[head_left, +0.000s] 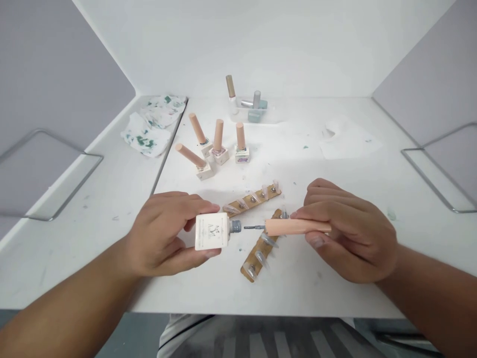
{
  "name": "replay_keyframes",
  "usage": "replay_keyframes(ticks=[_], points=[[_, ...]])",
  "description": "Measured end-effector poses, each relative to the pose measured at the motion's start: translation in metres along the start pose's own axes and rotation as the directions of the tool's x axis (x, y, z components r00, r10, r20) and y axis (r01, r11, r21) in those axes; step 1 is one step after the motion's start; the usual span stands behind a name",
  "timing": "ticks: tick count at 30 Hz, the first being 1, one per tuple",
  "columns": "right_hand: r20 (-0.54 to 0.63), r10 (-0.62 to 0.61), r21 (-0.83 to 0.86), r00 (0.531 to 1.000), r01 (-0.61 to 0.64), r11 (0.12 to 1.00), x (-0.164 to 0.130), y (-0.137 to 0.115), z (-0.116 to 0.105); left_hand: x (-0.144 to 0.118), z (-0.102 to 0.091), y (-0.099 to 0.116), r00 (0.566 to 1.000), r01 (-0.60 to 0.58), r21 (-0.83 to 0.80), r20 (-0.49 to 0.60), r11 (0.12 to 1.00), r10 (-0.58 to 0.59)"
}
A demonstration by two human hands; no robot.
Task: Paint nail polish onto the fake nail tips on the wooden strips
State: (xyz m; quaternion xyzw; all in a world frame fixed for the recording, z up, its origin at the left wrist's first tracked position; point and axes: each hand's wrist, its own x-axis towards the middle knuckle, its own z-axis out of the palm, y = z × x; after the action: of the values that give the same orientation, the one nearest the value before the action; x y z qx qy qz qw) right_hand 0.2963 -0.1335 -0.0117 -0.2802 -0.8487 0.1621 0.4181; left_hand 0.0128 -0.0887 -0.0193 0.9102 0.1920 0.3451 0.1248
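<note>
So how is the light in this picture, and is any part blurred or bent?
Head view: light is soft and even, with faint shadows under the left hand and right hand. The white table looks washed out. The bottle and brush cap are sharp. The wide lens bends the table edges and stretches the forearms at the corners.

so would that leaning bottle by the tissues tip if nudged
Probably. The leaning bottle has a long cap on a small square base, so it looks top-heavy and already tilts. It seems light, so a nudge may slide it on the smooth table.
</note>
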Motion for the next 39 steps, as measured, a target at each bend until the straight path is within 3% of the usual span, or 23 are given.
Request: replay_keyframes(ticks=[3, 15, 26, 39], points=[[-0.006, -0.01, -0.007, 1.0, 0.01, 1.0, 0.0, 0.0, 0.0, 0.0, 0.001, -0.001, 0.999, -0.036, -0.065, 0.014, 0.997, 0.037], [-0.004, -0.006, 0.005, 1.0, 0.006, 1.0, -0.001, 0.0, 0.003, 0.005, 0.0, 0.002, 0.999, -0.04, -0.061, 0.001, 0.997, 0.041], [0.105, 0.001, -0.091, 0.994, 0.009, 0.996, -0.002, 0.0, 0.014, 0.007, 0.007, 0.006, 0.998, -0.06, -0.033, 0.033, 0.998, 0.061], [0.171, 0.04, -0.076, 0.984, -0.027, 0.997, 0.001, -0.001, 0.006, 0.005, 0.005, 0.005, 0.998, -0.034, -0.05, 0.058, 0.998, 0.037]])
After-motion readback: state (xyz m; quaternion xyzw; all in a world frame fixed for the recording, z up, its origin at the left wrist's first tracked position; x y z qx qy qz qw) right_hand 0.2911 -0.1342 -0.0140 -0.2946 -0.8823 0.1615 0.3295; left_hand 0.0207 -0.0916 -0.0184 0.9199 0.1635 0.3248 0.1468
